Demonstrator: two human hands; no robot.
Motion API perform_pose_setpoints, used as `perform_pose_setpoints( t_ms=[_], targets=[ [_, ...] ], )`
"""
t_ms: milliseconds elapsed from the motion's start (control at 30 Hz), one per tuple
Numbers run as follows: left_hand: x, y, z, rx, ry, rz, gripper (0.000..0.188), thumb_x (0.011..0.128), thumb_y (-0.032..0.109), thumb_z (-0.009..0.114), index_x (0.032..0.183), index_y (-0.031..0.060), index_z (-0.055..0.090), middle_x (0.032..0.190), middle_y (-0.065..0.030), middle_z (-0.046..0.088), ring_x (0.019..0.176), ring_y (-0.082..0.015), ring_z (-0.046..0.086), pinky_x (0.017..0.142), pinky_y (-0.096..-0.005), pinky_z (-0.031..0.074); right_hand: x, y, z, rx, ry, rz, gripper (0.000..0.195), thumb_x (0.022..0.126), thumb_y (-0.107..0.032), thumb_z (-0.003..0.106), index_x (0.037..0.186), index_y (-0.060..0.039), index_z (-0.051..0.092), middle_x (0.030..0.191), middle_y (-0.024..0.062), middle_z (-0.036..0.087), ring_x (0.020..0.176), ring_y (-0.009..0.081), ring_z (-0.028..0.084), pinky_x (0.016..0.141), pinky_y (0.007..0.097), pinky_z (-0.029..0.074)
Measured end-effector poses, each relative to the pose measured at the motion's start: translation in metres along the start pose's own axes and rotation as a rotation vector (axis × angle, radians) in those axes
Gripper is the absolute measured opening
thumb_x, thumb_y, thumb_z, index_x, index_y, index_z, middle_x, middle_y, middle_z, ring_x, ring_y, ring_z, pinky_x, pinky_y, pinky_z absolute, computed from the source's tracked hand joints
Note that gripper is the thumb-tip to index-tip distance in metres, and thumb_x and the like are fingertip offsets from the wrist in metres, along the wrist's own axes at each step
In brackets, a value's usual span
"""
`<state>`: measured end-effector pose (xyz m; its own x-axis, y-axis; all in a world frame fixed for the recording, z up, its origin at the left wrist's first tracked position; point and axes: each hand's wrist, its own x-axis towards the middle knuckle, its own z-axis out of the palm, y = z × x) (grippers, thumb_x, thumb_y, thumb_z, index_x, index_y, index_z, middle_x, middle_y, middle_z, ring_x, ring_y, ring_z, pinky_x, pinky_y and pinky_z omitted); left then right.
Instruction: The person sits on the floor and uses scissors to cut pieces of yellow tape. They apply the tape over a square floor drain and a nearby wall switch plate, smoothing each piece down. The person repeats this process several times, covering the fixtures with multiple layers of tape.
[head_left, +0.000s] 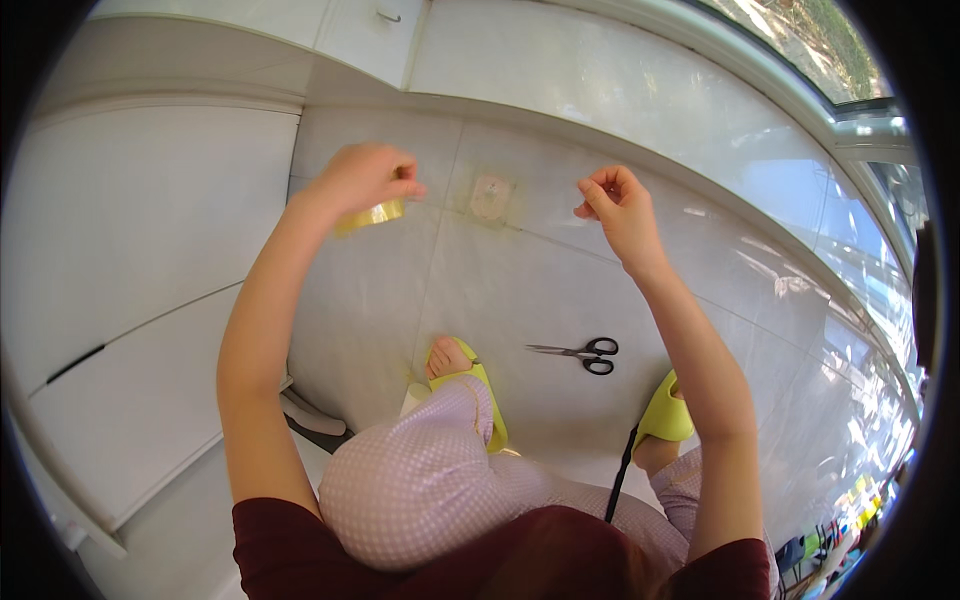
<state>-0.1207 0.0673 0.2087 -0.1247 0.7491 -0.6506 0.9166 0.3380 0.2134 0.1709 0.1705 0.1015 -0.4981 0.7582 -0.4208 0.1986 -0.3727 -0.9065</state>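
A roll of clear yellowish adhesive tape (373, 216) hangs below my left hand (371, 176), whose fingers are curled around it. That hand is slightly blurred. Across from it, my right hand (611, 214) is raised with thumb and fingertips pinched together; I can make out nothing between them. On the floor between the hands, farther down, is a square drain cover (491, 197) with yellowish edges. Black-handled scissors (576, 354) lie on the tiles nearer my feet, blades pointing left and nearly closed. Neither hand touches them.
Grey floor tiles (360, 300) spread below. White cabinet panels (150, 195) stand on the left, with a low ledge (570, 67) ahead. Yellow-green slippers (664, 412) are on my feet. A white cylindrical object (414, 397) is beside my left foot. Windows (810, 45) line the right.
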Motion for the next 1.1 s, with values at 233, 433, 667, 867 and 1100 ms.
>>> perform_pose_setpoints(
  t_ms=[233,433,667,867,1100],
  targets=[
    [0.059,-0.036,0.007,0.171,-0.056,0.068,0.035,0.08,0.034,0.071,0.07,0.0052,0.054,0.069,-0.0079,0.058,0.065,-0.0259,0.054,0.058,-0.0372,0.041,0.014,0.052,0.046,-0.2,0.266,-0.035,0.015,0.083,-0.014,0.07,0.086,-0.0014,0.062,0.075,0.0035,0.061,0.067,0.0114,0.056,0.061,0.0281,0.045],
    [0.072,-0.059,0.023,0.195,0.023,0.112,0.034,0.08,0.032,0.07,0.068,0.0051,0.053,0.069,-0.008,0.057,0.066,-0.0267,0.054,0.059,-0.0377,0.042,0.028,0.058,0.067,-0.404,0.356,-0.135,0.013,0.078,-0.013,0.072,0.082,-0.0029,0.065,0.075,0.0056,0.064,0.073,0.0188,0.054,0.069,0.0328,0.044],
    [0.087,-0.069,0.042,0.253,0.094,0.153,0.031,0.078,0.029,0.07,0.068,0.0048,0.054,0.072,-0.0082,0.06,0.068,-0.0285,0.057,0.06,-0.0397,0.044,0.036,0.073,0.067,-0.548,0.396,-0.212,0.012,0.076,-0.017,0.074,0.077,-0.0075,0.068,0.073,0.0021,0.064,0.074,0.0188,0.054,0.076,0.0336,0.037],
    [0.097,-0.081,0.046,0.262,0.108,0.169,0.03,0.078,0.029,0.07,0.068,0.005,0.055,0.072,-0.008,0.06,0.069,-0.029,0.057,0.06,-0.0404,0.045,0.042,0.074,0.071,-0.668,0.388,-0.256,0.013,0.076,-0.02,0.074,0.076,-0.009,0.068,0.073,0.002,0.065,0.076,0.0194,0.054,0.077,0.0341,0.035],
    [0.105,-0.08,0.047,0.303,0.08,0.173,0.03,0.078,0.029,0.07,0.068,0.0046,0.056,0.074,-0.008,0.061,0.071,-0.0287,0.059,0.061,-0.0408,0.046,0.045,0.076,0.072,-0.756,0.394,-0.267,0.012,0.076,-0.02,0.074,0.077,-0.0095,0.068,0.072,0.002,0.065,0.077,0.0201,0.054,0.077,0.0341,0.035]
  ],
)
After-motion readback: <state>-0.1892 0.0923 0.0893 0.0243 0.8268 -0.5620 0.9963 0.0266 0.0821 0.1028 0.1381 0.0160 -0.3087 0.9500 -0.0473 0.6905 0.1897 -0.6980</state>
